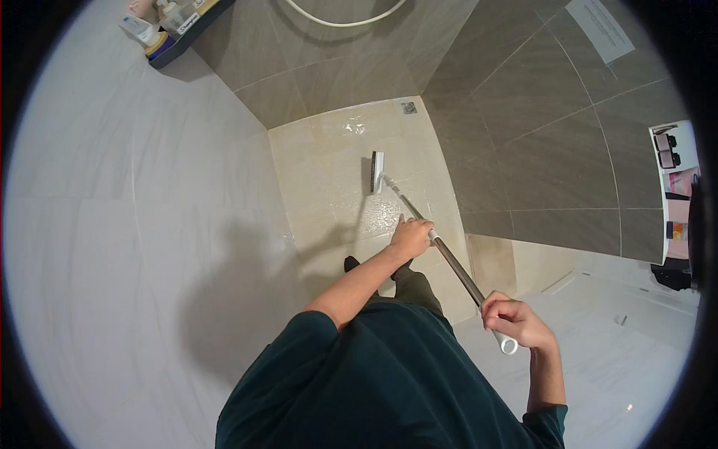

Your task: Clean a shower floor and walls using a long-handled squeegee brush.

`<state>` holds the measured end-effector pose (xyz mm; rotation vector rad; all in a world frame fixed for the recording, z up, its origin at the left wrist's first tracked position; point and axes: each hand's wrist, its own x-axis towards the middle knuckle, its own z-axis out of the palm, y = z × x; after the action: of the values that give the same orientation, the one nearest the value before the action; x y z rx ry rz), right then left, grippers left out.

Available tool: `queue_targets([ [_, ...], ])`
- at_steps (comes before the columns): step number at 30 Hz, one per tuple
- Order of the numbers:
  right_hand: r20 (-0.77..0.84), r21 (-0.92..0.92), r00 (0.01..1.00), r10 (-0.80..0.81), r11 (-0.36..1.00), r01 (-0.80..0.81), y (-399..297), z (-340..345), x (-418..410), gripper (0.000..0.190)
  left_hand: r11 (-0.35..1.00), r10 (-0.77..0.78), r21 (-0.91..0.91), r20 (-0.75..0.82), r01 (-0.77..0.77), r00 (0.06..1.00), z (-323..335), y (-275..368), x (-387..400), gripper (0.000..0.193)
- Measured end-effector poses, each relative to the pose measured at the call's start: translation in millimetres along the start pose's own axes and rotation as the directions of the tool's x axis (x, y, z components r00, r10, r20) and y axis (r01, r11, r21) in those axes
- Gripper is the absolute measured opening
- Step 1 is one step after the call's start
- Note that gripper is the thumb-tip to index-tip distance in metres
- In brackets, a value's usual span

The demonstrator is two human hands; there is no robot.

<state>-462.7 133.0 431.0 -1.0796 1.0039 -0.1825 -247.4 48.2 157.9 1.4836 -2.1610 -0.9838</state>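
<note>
A long-handled floor scrub brush slants across the middle of the view, its metal pole point(459, 268) running from lower right to upper left. My left hand point(413, 238) grips the pole partway down. Close to the white end cap point(509, 346), my right hand point(516, 320) is closed around the upper end. The white brush head point(377, 172) with dark bristles is at the far end, over the wet beige tiled floor point(314, 168). Whether the bristles press on the floor cannot be told.
Pale wall tiles point(84, 252) stand on my left, grey-brown tiles point(549, 157) ahead and right. A square floor drain point(409, 108) lies in the far corner. A dark shelf point(193, 33) carries bottles, and a white hose point(348, 24) hangs above. A niche point(664, 202) at right holds toiletries.
</note>
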Motion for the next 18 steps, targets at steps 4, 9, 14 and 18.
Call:
queue_targets([
  [4, -0.169, -0.426, 0.981, 0.093, 0.891, -0.158, 75.9, -0.4, -13.0, 0.033, 0.993, 0.043, -0.120, 0.234, -0.015, 0.971, 27.8, -23.5, -0.7, 0.033],
  [9, -0.513, -0.590, 0.858, 0.012, 0.722, -0.362, 193.8, -7.5, -60.5, 0.065, 0.965, -0.234, -0.042, 0.317, 0.260, 0.919, 56.8, -135.2, -66.7, 0.030],
  [14, -0.693, -0.428, 0.675, 0.253, 0.609, -0.668, 270.9, -22.3, -116.9, 0.061, 0.796, -0.604, 0.343, 0.482, 0.498, 0.634, 43.0, -253.7, -187.0, 0.027],
  [18, -0.723, -0.349, 0.567, 0.394, 0.500, -0.792, 303.8, -49.6, -130.7, 0.047, 0.768, -0.639, 0.384, 0.409, 0.513, 0.652, 9.1, -268.6, -244.6, 0.032],
])
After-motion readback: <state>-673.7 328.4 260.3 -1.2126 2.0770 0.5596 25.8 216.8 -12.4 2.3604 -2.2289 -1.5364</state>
